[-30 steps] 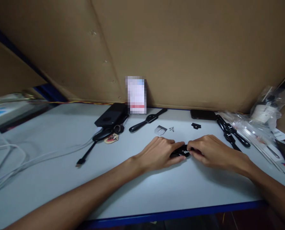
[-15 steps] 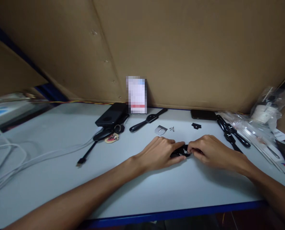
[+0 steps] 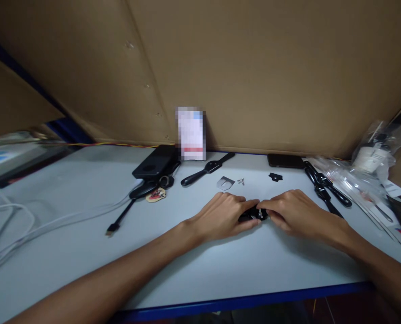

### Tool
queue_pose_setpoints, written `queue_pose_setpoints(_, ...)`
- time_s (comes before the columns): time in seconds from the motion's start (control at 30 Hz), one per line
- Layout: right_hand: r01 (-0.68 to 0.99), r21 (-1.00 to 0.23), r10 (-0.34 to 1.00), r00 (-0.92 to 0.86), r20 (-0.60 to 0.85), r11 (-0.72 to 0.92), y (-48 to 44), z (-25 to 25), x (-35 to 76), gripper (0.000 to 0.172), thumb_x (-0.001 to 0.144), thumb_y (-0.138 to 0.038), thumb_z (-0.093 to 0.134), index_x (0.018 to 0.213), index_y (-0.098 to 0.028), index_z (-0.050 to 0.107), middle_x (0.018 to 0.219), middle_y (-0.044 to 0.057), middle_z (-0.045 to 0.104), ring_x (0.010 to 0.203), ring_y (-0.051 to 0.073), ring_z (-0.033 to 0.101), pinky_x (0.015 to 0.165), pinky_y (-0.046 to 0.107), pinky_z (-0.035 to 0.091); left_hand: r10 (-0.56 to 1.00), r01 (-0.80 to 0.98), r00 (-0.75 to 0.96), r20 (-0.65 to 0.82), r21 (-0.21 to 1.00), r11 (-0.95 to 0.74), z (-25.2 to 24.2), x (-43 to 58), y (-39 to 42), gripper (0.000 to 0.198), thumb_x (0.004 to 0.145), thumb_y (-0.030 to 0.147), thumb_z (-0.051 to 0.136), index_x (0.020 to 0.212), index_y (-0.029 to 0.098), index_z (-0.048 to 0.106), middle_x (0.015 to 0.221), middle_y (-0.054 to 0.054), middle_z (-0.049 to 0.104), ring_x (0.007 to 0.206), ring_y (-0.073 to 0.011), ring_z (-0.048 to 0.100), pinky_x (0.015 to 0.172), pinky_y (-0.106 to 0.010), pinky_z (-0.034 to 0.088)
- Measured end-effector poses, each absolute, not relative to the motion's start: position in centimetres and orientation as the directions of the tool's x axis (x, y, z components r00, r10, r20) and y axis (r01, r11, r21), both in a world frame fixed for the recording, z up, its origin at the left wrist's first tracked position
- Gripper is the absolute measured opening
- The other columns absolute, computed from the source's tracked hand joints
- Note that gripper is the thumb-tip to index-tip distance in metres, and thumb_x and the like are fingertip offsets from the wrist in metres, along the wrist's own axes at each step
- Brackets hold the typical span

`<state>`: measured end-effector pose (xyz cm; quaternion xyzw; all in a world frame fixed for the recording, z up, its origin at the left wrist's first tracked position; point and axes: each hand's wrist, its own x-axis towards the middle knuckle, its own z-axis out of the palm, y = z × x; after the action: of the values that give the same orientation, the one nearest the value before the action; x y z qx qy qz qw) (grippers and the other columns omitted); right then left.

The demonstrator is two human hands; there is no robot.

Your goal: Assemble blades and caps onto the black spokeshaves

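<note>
A black spokeshave [image 3: 263,216] lies low over the table between my hands, its ends mostly covered by them. My left hand [image 3: 223,213] is closed round its left side, thumb and fingers on either edge. A small silver screw [image 3: 260,213] shows at the middle of the tool. My right hand [image 3: 290,210] is closed at that screw, its index fingertip at the screw's top; the other fingertips are partly hidden. Beyond the hands lie a flat grey blade [image 3: 225,183], a silver wing screw [image 3: 241,181] and a small black plate [image 3: 275,177].
Another black spokeshave [image 3: 207,169] lies behind, near a propped phone [image 3: 191,135]. More black spokeshaves [image 3: 322,184] lie at right beside plastic bags [image 3: 358,186]. A dark phone [image 3: 286,161] is at the back. At left are a black box [image 3: 155,162] and white cables [image 3: 51,222].
My right index finger has extended leftward over the screw, where it was curled to its right before. The left hand keeps its hold on the spokeshave. The view has shifted slightly.
</note>
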<state>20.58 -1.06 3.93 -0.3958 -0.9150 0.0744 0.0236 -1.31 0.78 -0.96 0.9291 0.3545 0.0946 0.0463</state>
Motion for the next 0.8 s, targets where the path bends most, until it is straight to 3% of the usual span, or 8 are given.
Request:
queue_pose_setpoints(0.2,0.696,-0.187,0.702,-0.711,-0.041,0.694,-0.2,3.8,20.7,0.009,0.095,-0.02,0.063,0.092,-0.02,0.071,0.077,0.001,0.071,0.063,0.013,0.057,0.061,0.026,0.03,0.657,0.639,0.736,0.16,0.154,-0.753,-1.3,-1.4,0.9,0.035,0.098,0.05,0.053,0.114,0.022,0.066,0.075,-0.003,0.069,0.057,-0.0183,0.059,0.051,-0.034,0.026)
queue_pose_setpoints(0.33,0.679,-0.172,0.686,-0.727,-0.019,0.714,0.1,3.3,20.4,0.013,0.096,-0.022,0.063,0.086,-0.018,0.069,0.073,0.0,0.068,0.061,0.012,0.054,0.059,0.026,0.028,0.655,0.637,0.735,0.174,0.154,-0.756,-1.5,-1.4,1.0,0.036,0.098,0.051,0.052,0.109,0.021,0.067,0.073,-0.003,0.068,0.054,-0.0173,0.057,0.051,-0.034,0.025)
queue_pose_setpoints(0.5,0.666,-0.127,0.675,-0.736,0.047,0.735,-0.3,2.5,20.2,0.012,0.097,-0.022,0.058,0.092,-0.017,0.068,0.076,0.002,0.07,0.06,0.013,0.055,0.058,0.028,0.026,0.658,0.637,0.73,0.186,0.162,-0.753,-1.5,-1.4,0.9,0.035,0.098,0.051,0.052,0.103,0.02,0.068,0.073,-0.002,0.069,0.055,-0.0159,0.056,0.051,-0.031,0.025)
queue_pose_setpoints(0.7,0.754,-0.028,0.754,-0.656,0.033,0.656,-1.8,1.7,18.5,0.02,0.095,-0.017,0.049,0.099,-0.01,0.067,0.087,0.011,0.074,0.064,0.018,0.06,0.057,0.033,0.027,0.672,0.649,0.714,0.197,0.174,-0.741,-1.8,-1.4,1.0,0.034,0.096,0.049,0.053,0.096,0.019,0.068,0.071,-0.002,0.068,0.054,-0.0155,0.056,0.051,-0.032,0.025)
queue_pose_setpoints(0.8,0.794,-0.06,0.797,-0.604,0.031,0.604,-1.7,1.6,18.4,0.02,0.096,-0.018,0.049,0.1,-0.01,0.067,0.086,0.011,0.074,0.064,0.018,0.06,0.058,0.033,0.029,0.676,0.655,0.712,0.192,0.168,-0.737,-1.9,-1.3,1.0,0.033,0.095,0.047,0.054,0.094,0.018,0.069,0.071,-0.002,0.069,0.054,-0.0159,0.057,0.051,-0.032,0.027)
